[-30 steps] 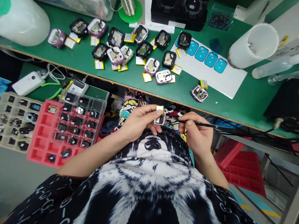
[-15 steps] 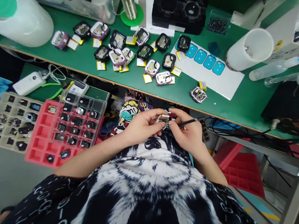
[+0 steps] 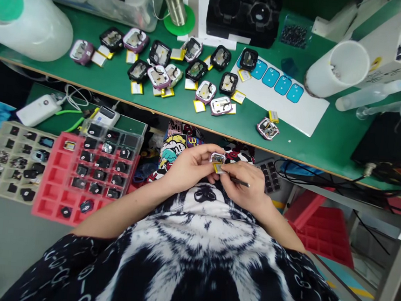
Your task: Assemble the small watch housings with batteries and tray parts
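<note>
Over my lap, my left hand (image 3: 190, 168) pinches a small open watch case (image 3: 217, 158) with a pale rim and electronics showing inside. A yellow-edged battery (image 3: 217, 168) stands out at the near side of this case, close to my left thumb. My right hand (image 3: 246, 185) is closed around a slim dark tool (image 3: 244, 183), whose rear end sticks out past the fingers. The right fingertips are at the battery's right edge; whether they touch it I cannot tell. On the bench above lies another open watch case (image 3: 267, 128) with its battery (image 3: 273, 116) folded out.
Several open watch cases (image 3: 158, 76) with batteries lie along the green bench (image 3: 175, 115). A white sheet with blue stickers (image 3: 282, 84), a white cup (image 3: 337, 69) and a solder spool (image 3: 176, 9) stand behind. Red tray (image 3: 47, 191) and beige tray (image 3: 2, 194) sit at left.
The battery now shows outside the case at its near side. My right hand has turned, and the tool's rear end has swung down toward me.
</note>
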The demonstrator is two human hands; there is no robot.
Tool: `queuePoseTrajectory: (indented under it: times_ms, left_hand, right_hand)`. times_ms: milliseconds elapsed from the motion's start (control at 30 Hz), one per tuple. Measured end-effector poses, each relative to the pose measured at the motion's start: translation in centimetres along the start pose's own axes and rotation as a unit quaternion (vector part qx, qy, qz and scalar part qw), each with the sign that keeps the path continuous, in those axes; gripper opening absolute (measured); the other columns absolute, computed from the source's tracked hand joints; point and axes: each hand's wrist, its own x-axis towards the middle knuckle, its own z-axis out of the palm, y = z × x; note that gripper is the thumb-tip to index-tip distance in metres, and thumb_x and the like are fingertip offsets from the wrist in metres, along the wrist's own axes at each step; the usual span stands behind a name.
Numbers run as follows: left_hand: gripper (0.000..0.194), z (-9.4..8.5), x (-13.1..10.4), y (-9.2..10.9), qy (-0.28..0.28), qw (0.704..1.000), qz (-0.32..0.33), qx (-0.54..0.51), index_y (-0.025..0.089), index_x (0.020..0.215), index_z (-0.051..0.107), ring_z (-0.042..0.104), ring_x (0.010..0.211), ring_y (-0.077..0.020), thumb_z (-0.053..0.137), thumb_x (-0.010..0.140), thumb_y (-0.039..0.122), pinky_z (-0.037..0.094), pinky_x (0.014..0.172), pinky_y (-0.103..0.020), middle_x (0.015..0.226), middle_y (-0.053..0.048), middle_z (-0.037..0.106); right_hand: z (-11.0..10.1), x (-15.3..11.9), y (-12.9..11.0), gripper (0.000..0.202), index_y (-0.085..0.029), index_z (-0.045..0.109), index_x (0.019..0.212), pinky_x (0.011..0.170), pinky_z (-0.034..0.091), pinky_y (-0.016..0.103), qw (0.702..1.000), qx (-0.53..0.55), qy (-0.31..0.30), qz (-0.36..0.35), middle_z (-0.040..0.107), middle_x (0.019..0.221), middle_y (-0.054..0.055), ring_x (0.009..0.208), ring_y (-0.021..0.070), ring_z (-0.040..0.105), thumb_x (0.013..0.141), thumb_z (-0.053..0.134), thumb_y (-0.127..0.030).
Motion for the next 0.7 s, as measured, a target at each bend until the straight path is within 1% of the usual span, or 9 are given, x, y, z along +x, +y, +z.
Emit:
queuePoseTrajectory:
  times_ms: [67, 167, 267, 367, 433, 567, 633, 700]
  left_hand:
    - [0.037, -0.12, 0.01, 0.00, -0.008, 1.000, -0.006, -0.015, 0.015, 0.126, 0.070, 0.075, 0.066, -0.0130, 0.081, 0.092, 0.024, 0.066, 0.064, -0.024, 0.092, -0.004, 0.079]
    - [0.038, -0.28, 0.01, -0.02, -0.020, 0.997, -0.029, -0.061, 0.017, 0.129, 0.072, 0.078, 0.074, -0.0153, 0.081, 0.093, 0.025, 0.069, 0.071, -0.028, 0.097, -0.005, 0.080]
    - [0.037, -0.47, -0.03, -0.17, -0.018, 0.992, -0.054, -0.111, 0.019, 0.129, 0.075, 0.079, 0.082, -0.0173, 0.081, 0.093, 0.025, 0.071, 0.076, -0.031, 0.100, -0.006, 0.080]
    - [0.035, -0.61, -0.10, -0.39, -0.004, 0.989, -0.061, -0.137, 0.020, 0.128, 0.078, 0.079, 0.089, -0.0188, 0.080, 0.093, 0.024, 0.071, 0.079, -0.033, 0.106, -0.007, 0.081]
    - [0.034, -0.61, -0.16, -0.47, 0.006, 0.988, -0.062, -0.142, 0.020, 0.127, 0.079, 0.078, 0.090, -0.0186, 0.079, 0.093, 0.024, 0.071, 0.080, -0.033, 0.108, -0.008, 0.080]
    - [0.031, -0.46, -0.28, -0.37, 0.030, 0.991, -0.046, -0.126, 0.021, 0.125, 0.081, 0.073, 0.085, -0.0139, 0.080, 0.094, 0.025, 0.066, 0.078, -0.025, 0.099, -0.004, 0.078]
    - [0.033, -0.35, -0.33, -0.24, 0.035, 0.993, -0.033, -0.105, 0.021, 0.125, 0.081, 0.071, 0.082, -0.0123, 0.082, 0.092, 0.025, 0.063, 0.076, -0.023, 0.096, -0.003, 0.077]
    - [0.037, -0.25, -0.36, -0.16, 0.029, 0.996, -0.020, -0.084, 0.020, 0.128, 0.079, 0.070, 0.080, -0.0120, 0.084, 0.091, 0.024, 0.060, 0.074, -0.022, 0.096, -0.002, 0.077]
  right_hand:
    - [0.10, -0.09, -0.01, 0.017, -0.028, 0.072, 0.112, 0.066, 0.059, 0.035, 1.000, 0.000, 0.006, -0.008, 0.082, 0.087, 0.001, 0.068, 0.0187, 0.073, 0.100, 0.069, -0.017]
    - [0.15, -0.17, 0.02, 0.019, -0.028, 0.070, 0.114, 0.066, 0.059, 0.034, 1.000, -0.002, 0.013, -0.017, 0.081, 0.087, 0.001, 0.068, 0.0184, 0.073, 0.100, 0.070, -0.015]
    - [0.15, -0.40, 0.20, 0.019, -0.028, 0.071, 0.115, 0.067, 0.059, 0.034, 1.000, -0.007, 0.002, -0.015, 0.082, 0.089, 0.001, 0.070, 0.0190, 0.074, 0.100, 0.070, -0.016]
    - [0.11, -0.67, 0.45, 0.019, -0.028, 0.071, 0.116, 0.069, 0.059, 0.035, 0.999, -0.026, -0.019, -0.020, 0.081, 0.088, 0.002, 0.070, 0.0194, 0.072, 0.101, 0.069, -0.017]
    - [0.04, -0.77, 0.53, 0.019, -0.028, 0.071, 0.117, 0.069, 0.058, 0.036, 0.999, -0.030, -0.035, -0.023, 0.080, 0.088, 0.002, 0.070, 0.0197, 0.071, 0.102, 0.068, -0.018]
    - [-0.07, -0.78, 0.44, 0.020, -0.027, 0.071, 0.119, 0.068, 0.056, 0.036, 0.997, -0.010, -0.063, -0.031, 0.077, 0.086, 0.002, 0.070, 0.0198, 0.067, 0.103, 0.065, -0.016]
    - [-0.07, -0.82, 0.36, 0.020, -0.027, 0.072, 0.118, 0.068, 0.055, 0.036, 0.997, -0.004, -0.071, -0.030, 0.076, 0.086, 0.002, 0.070, 0.0198, 0.067, 0.103, 0.065, -0.016]
    - [-0.04, -0.92, 0.33, 0.020, -0.028, 0.073, 0.118, 0.068, 0.054, 0.036, 0.997, -0.007, -0.076, -0.020, 0.075, 0.084, 0.002, 0.070, 0.0196, 0.066, 0.103, 0.065, -0.017]
